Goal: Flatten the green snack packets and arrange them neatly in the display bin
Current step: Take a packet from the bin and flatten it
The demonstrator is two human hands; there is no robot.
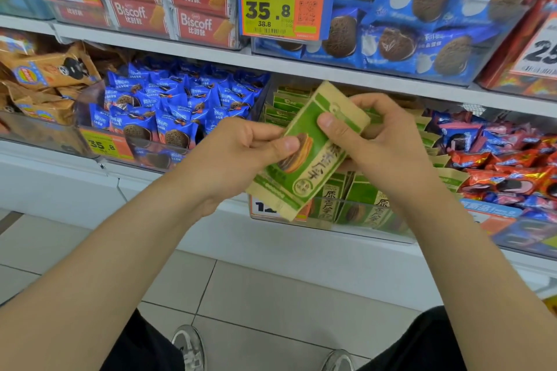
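Note:
I hold one green snack packet tilted in front of the shelf, its tan ends pointing up-right and down-left. My left hand pinches its left edge with the thumb on the printed biscuit. My right hand grips its upper right part, thumb on the face. Behind and below it stands the clear display bin with several green packets upright in it. More green packets sit at the back of the bin.
A bin of blue biscuit packets is to the left, red and blue packets to the right. The upper shelf overhangs the bin. A price tag hangs on the left bin. White floor tiles and my shoes are below.

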